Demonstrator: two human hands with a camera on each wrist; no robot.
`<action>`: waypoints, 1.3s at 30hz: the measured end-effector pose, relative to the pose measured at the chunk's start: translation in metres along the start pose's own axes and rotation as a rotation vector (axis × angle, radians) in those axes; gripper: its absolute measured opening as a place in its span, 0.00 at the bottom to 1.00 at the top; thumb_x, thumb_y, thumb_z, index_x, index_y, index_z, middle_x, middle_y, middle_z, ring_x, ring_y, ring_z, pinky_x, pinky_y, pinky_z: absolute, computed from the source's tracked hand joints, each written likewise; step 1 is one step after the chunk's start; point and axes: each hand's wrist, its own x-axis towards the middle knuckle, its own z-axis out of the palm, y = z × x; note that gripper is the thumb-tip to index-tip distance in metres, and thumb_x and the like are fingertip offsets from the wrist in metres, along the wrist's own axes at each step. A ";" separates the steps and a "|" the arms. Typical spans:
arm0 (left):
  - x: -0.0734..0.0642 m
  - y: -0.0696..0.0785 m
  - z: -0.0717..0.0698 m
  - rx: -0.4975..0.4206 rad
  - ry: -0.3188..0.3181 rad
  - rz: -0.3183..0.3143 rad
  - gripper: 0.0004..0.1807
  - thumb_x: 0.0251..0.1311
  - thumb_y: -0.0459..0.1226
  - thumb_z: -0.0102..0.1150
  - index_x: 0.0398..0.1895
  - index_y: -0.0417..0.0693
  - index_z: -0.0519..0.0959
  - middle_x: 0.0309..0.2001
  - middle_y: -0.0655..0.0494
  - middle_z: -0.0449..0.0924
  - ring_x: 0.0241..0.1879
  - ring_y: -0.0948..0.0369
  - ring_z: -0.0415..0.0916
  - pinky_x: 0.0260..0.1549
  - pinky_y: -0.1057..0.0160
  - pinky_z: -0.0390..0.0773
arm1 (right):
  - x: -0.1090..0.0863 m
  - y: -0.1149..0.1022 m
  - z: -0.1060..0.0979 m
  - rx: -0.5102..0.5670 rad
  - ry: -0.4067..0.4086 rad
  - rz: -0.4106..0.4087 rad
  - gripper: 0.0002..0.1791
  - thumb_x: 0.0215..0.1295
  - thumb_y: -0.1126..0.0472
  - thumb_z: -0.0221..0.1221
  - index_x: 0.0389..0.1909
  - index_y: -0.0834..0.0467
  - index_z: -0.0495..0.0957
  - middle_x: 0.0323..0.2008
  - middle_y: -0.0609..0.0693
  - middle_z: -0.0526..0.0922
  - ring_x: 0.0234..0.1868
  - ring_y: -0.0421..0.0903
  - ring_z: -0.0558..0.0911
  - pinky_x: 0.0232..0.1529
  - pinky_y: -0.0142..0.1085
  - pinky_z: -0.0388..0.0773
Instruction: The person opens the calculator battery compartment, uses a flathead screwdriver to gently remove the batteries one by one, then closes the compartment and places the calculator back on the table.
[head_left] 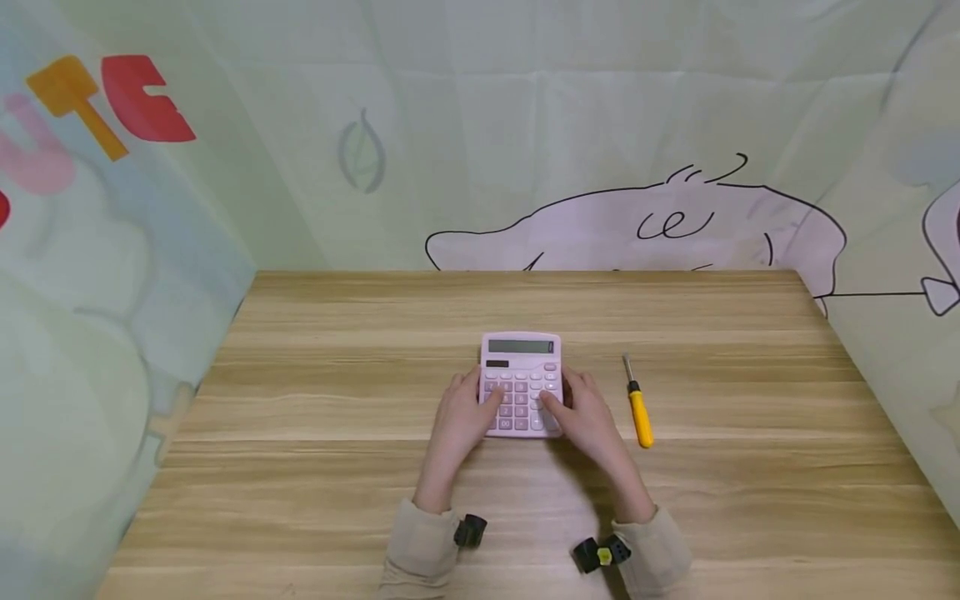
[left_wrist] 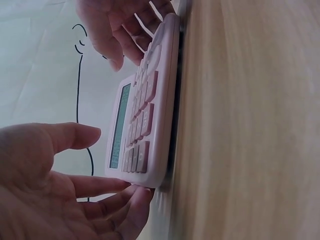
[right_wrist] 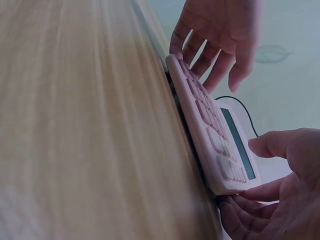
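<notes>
A pink calculator [head_left: 521, 408] lies face up on the wooden table, its display at the far end. My left hand [head_left: 467, 408] is at its left side. In the left wrist view, the left fingers [left_wrist: 107, 185] touch the calculator's side edge while the thumb is raised off the keys. On the opposite side, my right hand [head_left: 588, 414] rests its fingertips along the right edge. The right thumb [right_wrist: 267, 144] is also held above the keys, apart from them in the right wrist view. The calculator's underside and some fingertips are hidden.
A screwdriver [head_left: 640, 412] with a yellow handle lies to the right of the right hand. The wooden table [head_left: 337, 358] ends at the back against a printed cloth [head_left: 300, 125], which also hangs at both sides.
</notes>
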 end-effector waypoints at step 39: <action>-0.003 0.006 -0.011 -0.061 0.026 0.035 0.34 0.63 0.47 0.55 0.69 0.40 0.64 0.48 0.42 0.77 0.44 0.51 0.74 0.46 0.50 0.76 | -0.008 -0.010 -0.012 0.079 0.010 -0.046 0.34 0.66 0.53 0.57 0.69 0.63 0.60 0.52 0.62 0.73 0.49 0.55 0.79 0.53 0.49 0.77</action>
